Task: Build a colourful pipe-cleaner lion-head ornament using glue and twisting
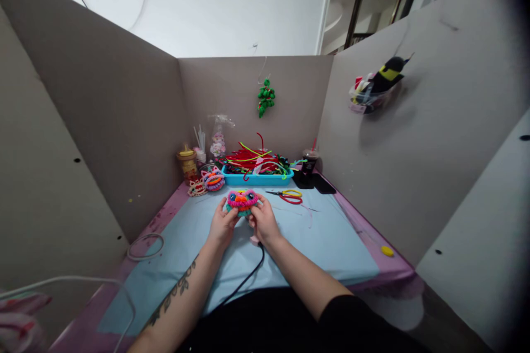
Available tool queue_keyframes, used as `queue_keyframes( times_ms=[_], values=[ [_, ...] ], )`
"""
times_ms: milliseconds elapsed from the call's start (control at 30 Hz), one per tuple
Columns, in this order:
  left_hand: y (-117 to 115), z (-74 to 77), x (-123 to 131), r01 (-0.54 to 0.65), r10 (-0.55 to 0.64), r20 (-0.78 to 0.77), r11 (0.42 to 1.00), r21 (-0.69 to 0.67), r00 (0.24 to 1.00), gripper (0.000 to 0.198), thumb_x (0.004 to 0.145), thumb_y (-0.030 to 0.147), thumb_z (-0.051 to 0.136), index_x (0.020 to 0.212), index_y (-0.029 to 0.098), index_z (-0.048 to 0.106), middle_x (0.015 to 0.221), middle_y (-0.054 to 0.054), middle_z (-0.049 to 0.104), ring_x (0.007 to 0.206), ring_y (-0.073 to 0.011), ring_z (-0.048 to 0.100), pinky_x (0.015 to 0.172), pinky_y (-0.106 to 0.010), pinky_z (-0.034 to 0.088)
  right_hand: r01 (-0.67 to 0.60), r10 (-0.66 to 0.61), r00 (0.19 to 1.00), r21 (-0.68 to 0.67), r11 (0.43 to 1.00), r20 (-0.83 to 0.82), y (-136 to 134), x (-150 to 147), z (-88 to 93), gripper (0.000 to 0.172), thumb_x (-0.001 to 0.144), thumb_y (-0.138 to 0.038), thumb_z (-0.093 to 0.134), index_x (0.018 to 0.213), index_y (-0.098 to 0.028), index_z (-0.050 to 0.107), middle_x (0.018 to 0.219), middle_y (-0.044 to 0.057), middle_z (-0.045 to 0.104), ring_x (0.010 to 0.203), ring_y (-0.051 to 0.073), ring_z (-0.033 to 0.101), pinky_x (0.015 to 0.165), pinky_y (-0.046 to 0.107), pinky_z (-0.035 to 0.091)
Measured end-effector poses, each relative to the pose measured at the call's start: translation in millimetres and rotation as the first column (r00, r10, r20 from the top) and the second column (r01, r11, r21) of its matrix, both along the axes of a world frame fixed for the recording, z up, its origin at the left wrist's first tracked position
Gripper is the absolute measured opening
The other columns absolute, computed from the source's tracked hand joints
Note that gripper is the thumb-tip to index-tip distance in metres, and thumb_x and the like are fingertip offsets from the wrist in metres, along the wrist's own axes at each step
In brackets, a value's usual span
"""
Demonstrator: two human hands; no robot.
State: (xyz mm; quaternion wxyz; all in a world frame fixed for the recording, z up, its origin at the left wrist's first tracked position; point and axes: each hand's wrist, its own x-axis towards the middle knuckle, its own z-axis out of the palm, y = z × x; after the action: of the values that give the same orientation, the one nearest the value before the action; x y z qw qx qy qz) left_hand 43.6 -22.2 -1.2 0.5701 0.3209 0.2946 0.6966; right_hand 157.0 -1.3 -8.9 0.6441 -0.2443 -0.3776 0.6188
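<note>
Between my two hands is a pipe-cleaner animal head (242, 199), pink on top, orange in the middle and teal below, with dark blue eyes. My left hand (224, 222) grips its left side, thumb at the front. On the opposite side my right hand (265, 220) is closed around the edge, fingers partly hidden behind it. Just below my right hand lies a small pale pink object (254, 240) with a black cable (244, 281) running toward my lap. Scissors (290, 196) with red and yellow handles lie beyond my right hand.
A blue tray (256, 180) heaped with pipe cleaners (254, 161) stands at the back. Left of it sit finished-looking pipe-cleaner heads (213, 178) and a jar (188, 165). A drink cup (309, 161) and black phone-like slabs (323, 183) are right. Grey partitions (256, 88) enclose the table.
</note>
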Motion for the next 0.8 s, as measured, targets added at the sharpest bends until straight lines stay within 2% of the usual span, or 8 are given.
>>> queue_keyframes(
  times_ms=[267,467,667,800],
  values=[
    [-0.1,-0.1,-1.0,0.016,-0.016,0.026,1.000,0.020,1.000,0.079,0.062,0.019,0.079,0.130,0.022,0.039,0.102,-0.008,0.066,0.091,-0.0195,0.064,0.084,-0.032,0.049,-0.063,0.063,0.998,0.083,0.995,0.001,-10.0,0.3,5.8,0.060,0.066,-0.020,0.068,0.117,-0.025,0.038,0.078,-0.005,0.057,0.038,0.003,0.042,0.032,0.015,0.030],
    [-2.5,-0.2,0.4,0.028,-0.028,-0.007,0.999,0.037,1.000,0.091,0.059,0.017,0.081,0.136,0.020,0.032,0.094,-0.007,0.068,0.081,-0.0182,0.066,0.079,-0.031,0.051,-0.016,0.015,1.000,0.036,0.999,0.024,-3.6,0.5,-0.2,0.063,0.067,-0.023,0.069,0.120,-0.025,0.035,0.080,-0.005,0.059,0.037,0.003,0.042,0.033,0.015,0.028],
    [-2.4,-3.0,-4.3,0.055,-0.056,0.081,0.998,0.018,0.995,0.069,0.071,0.020,0.069,0.133,0.019,0.038,0.096,-0.007,0.069,0.079,-0.0178,0.067,0.075,-0.030,0.052,-0.024,0.023,0.998,-0.021,0.999,-0.064,-1.9,2.1,2.1,0.062,0.065,-0.023,0.069,0.116,-0.025,0.035,0.075,-0.007,0.057,0.039,0.003,0.043,0.034,0.015,0.028],
    [-2.1,-3.1,-4.8,0.024,-0.024,0.054,1.000,-0.002,0.998,0.071,0.070,0.019,0.067,0.134,0.019,0.036,0.094,-0.007,0.069,0.078,-0.0181,0.067,0.075,-0.031,0.052,-0.033,0.030,0.996,-0.030,0.999,-0.079,-2.7,2.3,3.3,0.063,0.064,-0.022,0.070,0.116,-0.025,0.036,0.076,-0.006,0.057,0.039,0.003,0.043,0.034,0.015,0.028]
  ],
)
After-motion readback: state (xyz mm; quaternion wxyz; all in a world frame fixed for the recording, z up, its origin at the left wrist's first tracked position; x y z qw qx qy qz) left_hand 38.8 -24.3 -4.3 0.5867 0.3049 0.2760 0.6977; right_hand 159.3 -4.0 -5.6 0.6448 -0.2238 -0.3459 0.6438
